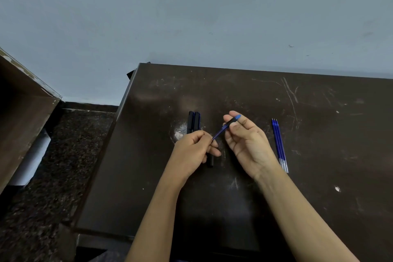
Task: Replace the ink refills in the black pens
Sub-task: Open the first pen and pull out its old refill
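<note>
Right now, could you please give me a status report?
Left hand grips barrel. Right hand pinches grip section, blue refill between them. Spare refills right, two pens beyond; nothing blocking.

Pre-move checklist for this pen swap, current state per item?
1. Left hand holds the lower end of the blue refill: ok.
2. Right hand pinches the black tip piece: ok.
3. Refill straight between the hands: ok.
4. Pen barrel secured: cannot tell, it shows below the left fingers, either held or lying on the table.
5. Spare refills at hand: ok, three lie together right of the right hand.
6. Other two pens out of the way: ok, side by side beyond the left hand.
</note>
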`<state>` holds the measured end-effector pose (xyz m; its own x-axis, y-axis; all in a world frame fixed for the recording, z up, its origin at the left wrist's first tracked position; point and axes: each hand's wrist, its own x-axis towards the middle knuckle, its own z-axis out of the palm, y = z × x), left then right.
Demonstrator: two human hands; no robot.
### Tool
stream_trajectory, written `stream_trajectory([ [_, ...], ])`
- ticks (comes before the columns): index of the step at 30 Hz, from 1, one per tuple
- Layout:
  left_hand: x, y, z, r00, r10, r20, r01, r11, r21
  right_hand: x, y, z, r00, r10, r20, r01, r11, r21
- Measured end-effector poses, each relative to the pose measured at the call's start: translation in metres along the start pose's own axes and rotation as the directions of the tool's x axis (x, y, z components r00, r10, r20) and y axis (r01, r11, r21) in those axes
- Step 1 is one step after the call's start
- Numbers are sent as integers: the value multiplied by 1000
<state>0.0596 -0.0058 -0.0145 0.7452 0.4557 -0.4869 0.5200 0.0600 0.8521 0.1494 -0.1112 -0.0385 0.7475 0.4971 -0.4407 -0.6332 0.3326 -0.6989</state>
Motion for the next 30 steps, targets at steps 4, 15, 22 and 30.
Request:
stream_trajectory([
  [4,1,-2,-7,999,7,-44,-8,1000,-18,11,-23,-1,987,-88,-134,101,990,96],
  [15,7,-7,-16,969,22,-244,-43,996,-80,29,-1,17,965,-227,130,161,124,-979],
  [22,9,-9,-15,965,45,-257,-64,996,-64,21,4,19,938,-296,178,219,111,-969],
  [30,6,-9,-10,981,90,-170,-101,993,-61,9,2,38,999,-38,32,50,723,-689],
])
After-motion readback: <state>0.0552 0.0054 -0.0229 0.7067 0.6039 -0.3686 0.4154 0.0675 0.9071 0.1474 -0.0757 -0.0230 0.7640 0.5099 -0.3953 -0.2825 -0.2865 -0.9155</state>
